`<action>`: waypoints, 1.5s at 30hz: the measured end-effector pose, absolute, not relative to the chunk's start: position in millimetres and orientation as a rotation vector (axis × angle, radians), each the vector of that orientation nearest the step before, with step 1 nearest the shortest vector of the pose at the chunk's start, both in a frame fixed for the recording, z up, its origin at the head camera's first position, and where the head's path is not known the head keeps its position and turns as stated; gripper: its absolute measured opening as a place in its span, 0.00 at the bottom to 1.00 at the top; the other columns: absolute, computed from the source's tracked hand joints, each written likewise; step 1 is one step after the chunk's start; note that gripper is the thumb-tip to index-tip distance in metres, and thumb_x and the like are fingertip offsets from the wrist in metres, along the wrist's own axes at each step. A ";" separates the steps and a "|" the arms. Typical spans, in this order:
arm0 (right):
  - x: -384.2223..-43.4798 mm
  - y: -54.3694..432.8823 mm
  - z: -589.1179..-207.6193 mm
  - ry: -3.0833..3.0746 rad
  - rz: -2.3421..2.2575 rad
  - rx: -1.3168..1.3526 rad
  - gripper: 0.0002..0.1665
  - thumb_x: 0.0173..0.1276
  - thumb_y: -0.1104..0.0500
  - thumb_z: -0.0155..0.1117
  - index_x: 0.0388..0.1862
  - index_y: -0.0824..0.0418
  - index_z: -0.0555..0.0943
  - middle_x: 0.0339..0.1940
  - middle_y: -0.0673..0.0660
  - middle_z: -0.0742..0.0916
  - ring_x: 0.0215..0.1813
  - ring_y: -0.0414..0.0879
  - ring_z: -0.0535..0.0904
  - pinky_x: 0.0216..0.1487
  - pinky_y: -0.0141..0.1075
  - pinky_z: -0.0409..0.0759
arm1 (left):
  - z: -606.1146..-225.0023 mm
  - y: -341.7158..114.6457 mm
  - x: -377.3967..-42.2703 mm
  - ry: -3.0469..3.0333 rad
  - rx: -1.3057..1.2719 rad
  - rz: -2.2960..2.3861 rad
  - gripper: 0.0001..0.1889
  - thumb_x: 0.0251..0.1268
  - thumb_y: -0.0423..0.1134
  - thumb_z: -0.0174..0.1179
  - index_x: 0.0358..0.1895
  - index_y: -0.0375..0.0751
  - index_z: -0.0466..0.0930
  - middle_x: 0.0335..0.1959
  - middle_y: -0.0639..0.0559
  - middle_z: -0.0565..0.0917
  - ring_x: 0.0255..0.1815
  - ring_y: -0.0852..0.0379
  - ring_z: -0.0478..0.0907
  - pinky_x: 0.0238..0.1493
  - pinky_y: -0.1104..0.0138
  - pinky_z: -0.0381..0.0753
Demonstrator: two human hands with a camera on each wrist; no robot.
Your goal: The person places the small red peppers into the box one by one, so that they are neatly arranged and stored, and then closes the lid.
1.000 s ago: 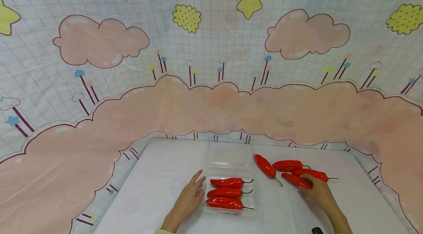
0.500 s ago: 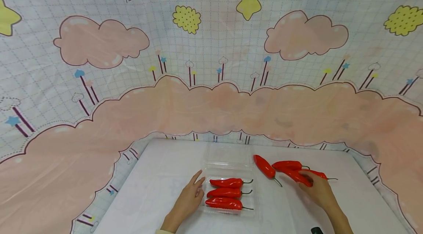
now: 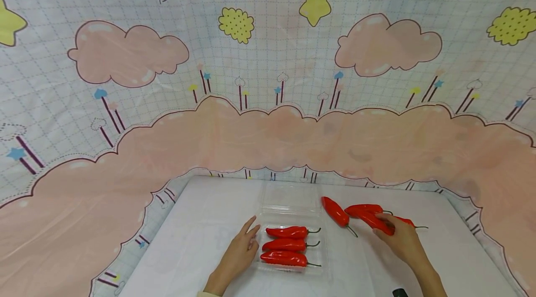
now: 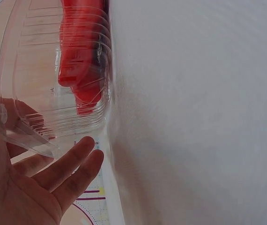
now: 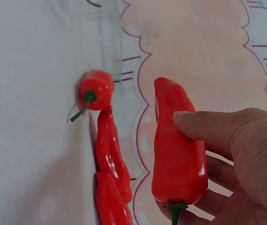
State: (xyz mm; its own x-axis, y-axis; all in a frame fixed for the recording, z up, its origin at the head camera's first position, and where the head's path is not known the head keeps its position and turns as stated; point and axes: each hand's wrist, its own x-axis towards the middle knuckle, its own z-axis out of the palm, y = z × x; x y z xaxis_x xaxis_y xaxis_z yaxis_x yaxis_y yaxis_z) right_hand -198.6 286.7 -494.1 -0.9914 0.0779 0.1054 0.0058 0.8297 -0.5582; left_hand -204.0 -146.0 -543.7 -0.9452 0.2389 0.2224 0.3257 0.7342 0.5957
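A clear plastic box (image 3: 320, 253) stands with its lid (image 3: 289, 198) folded back, holding three glossy red peppers (image 3: 284, 258) side by side, their green stems to the right. At its left edge is my left hand (image 3: 239, 248), fingers extended by the plastic wall (image 4: 11, 70). My right hand (image 3: 402, 241) grips another red pepper (image 5: 178, 150) along its side, thumb across it and stem pointing down in the right wrist view. Close by lie more loose peppers: one slanted (image 3: 336, 211), one behind the held pepper (image 3: 364, 209), and one partly hidden by my right hand (image 3: 407, 221).
All this sits on a white-covered table (image 3: 201, 213). Behind rises a patterned cloth (image 3: 268, 138) with clouds and stars. A small black object (image 3: 399, 293) shows at the bottom edge, too little of it to identify.
My right hand has picked up the nearest loose pepper and shifted it slightly up and left, over the others. The left hand and the boxed peppers have stayed put.
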 end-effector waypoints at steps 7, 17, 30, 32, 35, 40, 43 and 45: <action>-196.9 277.1 -488.5 -2.893 0.927 -0.073 0.32 0.61 0.53 0.72 0.63 0.61 0.77 0.55 0.69 0.84 0.55 0.64 0.76 0.51 0.57 0.82 | -544.2 -146.4 -203.5 -2.806 -0.453 -1.000 0.22 0.66 0.32 0.53 0.64 0.33 0.75 0.75 0.43 0.64 0.58 0.48 0.82 0.60 0.51 0.79; -203.1 262.2 -486.5 -2.877 0.989 -0.074 0.31 0.61 0.52 0.71 0.63 0.59 0.77 0.55 0.67 0.84 0.55 0.61 0.77 0.52 0.57 0.82 | -544.3 -146.0 -204.6 -2.809 -0.450 -0.989 0.22 0.66 0.32 0.53 0.64 0.33 0.75 0.75 0.44 0.65 0.58 0.48 0.82 0.60 0.52 0.79; -205.4 246.5 -483.4 -2.851 1.019 -0.029 0.30 0.60 0.53 0.72 0.62 0.58 0.78 0.54 0.65 0.85 0.54 0.58 0.78 0.51 0.54 0.83 | -543.8 -145.8 -205.2 -2.815 -0.451 -0.991 0.23 0.66 0.32 0.53 0.64 0.33 0.75 0.75 0.43 0.64 0.58 0.48 0.82 0.60 0.52 0.79; -206.0 244.5 -483.7 -2.845 1.026 -0.020 0.30 0.60 0.54 0.72 0.62 0.57 0.79 0.54 0.64 0.85 0.54 0.57 0.78 0.51 0.53 0.83 | -544.1 -145.9 -205.3 -2.817 -0.451 -0.991 0.23 0.66 0.33 0.53 0.64 0.33 0.75 0.75 0.44 0.64 0.58 0.48 0.82 0.60 0.52 0.79; -207.2 241.2 -483.9 -2.838 1.032 -0.003 0.29 0.60 0.54 0.72 0.62 0.57 0.79 0.55 0.63 0.85 0.55 0.57 0.77 0.51 0.53 0.83 | -544.2 -145.9 -205.7 -2.817 -0.451 -0.996 0.23 0.67 0.33 0.53 0.64 0.34 0.75 0.76 0.44 0.64 0.59 0.48 0.82 0.60 0.52 0.79; -208.9 234.8 -482.6 -2.818 1.045 0.038 0.28 0.61 0.56 0.72 0.61 0.56 0.80 0.55 0.62 0.86 0.55 0.56 0.78 0.53 0.54 0.83 | -544.8 -146.2 -205.9 -2.813 -0.455 -0.991 0.23 0.66 0.32 0.53 0.64 0.34 0.75 0.75 0.44 0.64 0.59 0.48 0.81 0.60 0.51 0.79; -209.4 231.5 -482.3 -2.808 1.062 0.049 0.27 0.61 0.55 0.72 0.60 0.56 0.80 0.54 0.61 0.86 0.54 0.55 0.79 0.53 0.53 0.83 | -545.6 -146.4 -206.0 -2.810 -0.456 -0.983 0.23 0.66 0.33 0.53 0.64 0.34 0.75 0.75 0.44 0.65 0.59 0.48 0.82 0.60 0.51 0.79; -209.6 229.8 -482.6 -2.808 1.078 0.049 0.27 0.61 0.55 0.72 0.60 0.56 0.80 0.54 0.61 0.86 0.54 0.55 0.79 0.52 0.53 0.84 | -545.6 -146.7 -205.8 -2.802 -0.465 -0.982 0.23 0.66 0.32 0.53 0.64 0.33 0.75 0.75 0.44 0.65 0.58 0.48 0.82 0.59 0.51 0.79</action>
